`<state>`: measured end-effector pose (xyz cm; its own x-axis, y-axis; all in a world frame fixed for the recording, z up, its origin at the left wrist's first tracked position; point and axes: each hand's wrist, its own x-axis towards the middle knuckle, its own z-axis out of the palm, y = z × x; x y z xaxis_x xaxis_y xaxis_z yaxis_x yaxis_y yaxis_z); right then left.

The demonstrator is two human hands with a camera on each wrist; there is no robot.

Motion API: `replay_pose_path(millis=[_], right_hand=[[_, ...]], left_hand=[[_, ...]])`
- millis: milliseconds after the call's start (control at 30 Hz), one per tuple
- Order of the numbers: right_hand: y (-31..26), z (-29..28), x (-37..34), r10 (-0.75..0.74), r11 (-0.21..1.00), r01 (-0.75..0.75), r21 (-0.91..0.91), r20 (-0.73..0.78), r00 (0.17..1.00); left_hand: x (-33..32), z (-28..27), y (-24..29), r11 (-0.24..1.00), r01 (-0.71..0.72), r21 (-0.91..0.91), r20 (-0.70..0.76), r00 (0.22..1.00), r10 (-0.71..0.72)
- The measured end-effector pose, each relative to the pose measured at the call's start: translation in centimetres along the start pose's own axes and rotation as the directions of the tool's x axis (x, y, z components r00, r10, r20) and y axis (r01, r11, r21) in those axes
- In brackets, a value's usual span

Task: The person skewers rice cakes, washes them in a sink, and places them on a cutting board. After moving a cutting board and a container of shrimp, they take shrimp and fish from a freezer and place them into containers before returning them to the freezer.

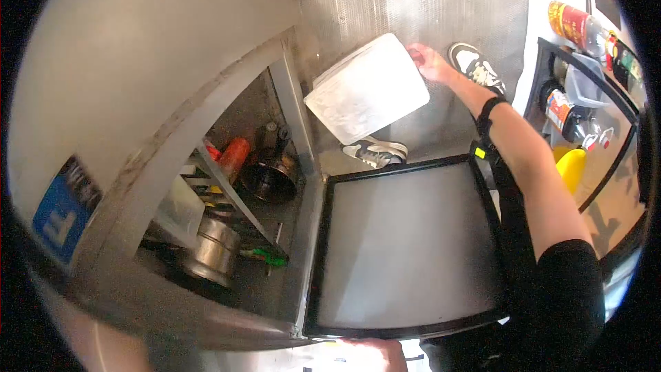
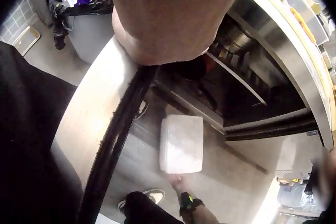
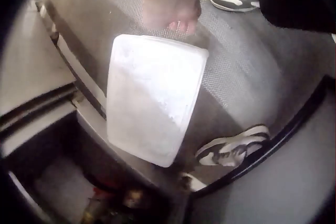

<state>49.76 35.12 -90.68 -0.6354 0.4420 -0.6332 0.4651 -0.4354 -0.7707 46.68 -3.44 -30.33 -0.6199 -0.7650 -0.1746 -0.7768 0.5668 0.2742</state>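
Note:
My right hand [image 1: 430,63] grips the edge of a white rectangular plastic container [image 1: 375,89], its fingertips curled at the rim in the right wrist view. The container is low over the floor, between two sneakers [image 1: 375,153]. My left hand [image 1: 372,355] is at the outer edge of a swung-open cabinet door [image 1: 413,248] with a grey inner panel and black rubber seal. In the left wrist view the back of that hand fills the top and its fingers are hidden.
The open steel cabinet holds a dark pan [image 1: 268,176], a metal pot [image 1: 215,251] and a shelf divider. On the right stands a rack with bottles [image 1: 561,110] and a clear plastic tub [image 1: 585,79]. A lined bin [image 2: 89,32] stands behind the door.

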Motion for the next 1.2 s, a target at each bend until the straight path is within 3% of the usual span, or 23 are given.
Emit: replay_pose_path(millis=[33,167,267,333,367,433,567,633,767,867,967,1067,1200], right_hand=[[-1.6,0.1,0.3,-0.023,0.983,0.039,-0.181,0.086,0.996],[0.2,-1.7,3.8,0.143,0.965,-0.099,-0.244,0.167,0.975],[3.3,-2.7,5.7,0.13,0.889,0.015,-0.458,0.283,0.95],[0.9,-2.6,3.2,-0.065,0.998,0.068,0.006,0.395,0.916],[0.6,-2.4,2.6,-0.073,0.997,0.074,0.014,0.402,0.913],[0.2,-1.9,1.6,0.033,0.887,-0.253,0.385,0.495,0.868],[-0.1,-2.0,1.8,0.067,0.894,-0.247,0.374,0.434,0.899],[-1.2,-1.7,1.8,0.089,0.928,-0.195,0.318,0.321,0.943],[-2.3,-2.7,1.1,0.148,0.868,-0.267,0.419,0.294,0.944],[-2.8,-3.0,1.3,0.226,0.868,-0.32,0.38,0.273,0.935],[-10.2,-1.7,-0.4,0.159,0.916,-0.237,0.325,0.249,0.955],[-9.7,-2.7,0.3,0.084,0.918,-0.186,0.35,0.287,0.954],[-16.4,-1.7,-0.3,0.1,0.903,-0.174,0.392,0.204,0.974]], left_hand=[[0.1,0.4,0.1,1.0,-0.007,0.003,-0.007,1.0,0.007],[0.0,0.4,0.1,0.998,-0.029,0.054,-0.001,1.0,0.03],[-0.4,0.5,0.4,0.998,-0.017,0.055,-0.018,1.0,0.018],[-0.6,0.4,0.7,0.998,-0.005,0.057,-0.026,1.0,0.007],[-0.7,0.6,0.8,0.999,0.0,0.053,-0.031,1.0,0.001],[-0.7,0.6,1.1,0.999,0.002,0.045,-0.04,0.999,0.0],[-1.1,1.8,1.5,0.999,0.009,0.04,-0.032,0.999,-0.008],[-1.3,2.1,1.7,0.999,0.005,0.051,-0.028,1.0,-0.004],[-1.4,2.2,2.0,0.998,-0.003,0.068,-0.023,1.0,0.005],[-1.4,2.4,2.1,0.998,-0.003,0.056,-0.025,1.0,0.004],[-2.0,1.7,2.3,0.998,0.0,0.062,-0.021,1.0,0.001],[-1.9,1.6,2.5,0.999,0.012,0.039,0.006,1.0,-0.012],[-1.6,0.9,2.3,1.0,0.023,-0.016,0.02,1.0,-0.023]])
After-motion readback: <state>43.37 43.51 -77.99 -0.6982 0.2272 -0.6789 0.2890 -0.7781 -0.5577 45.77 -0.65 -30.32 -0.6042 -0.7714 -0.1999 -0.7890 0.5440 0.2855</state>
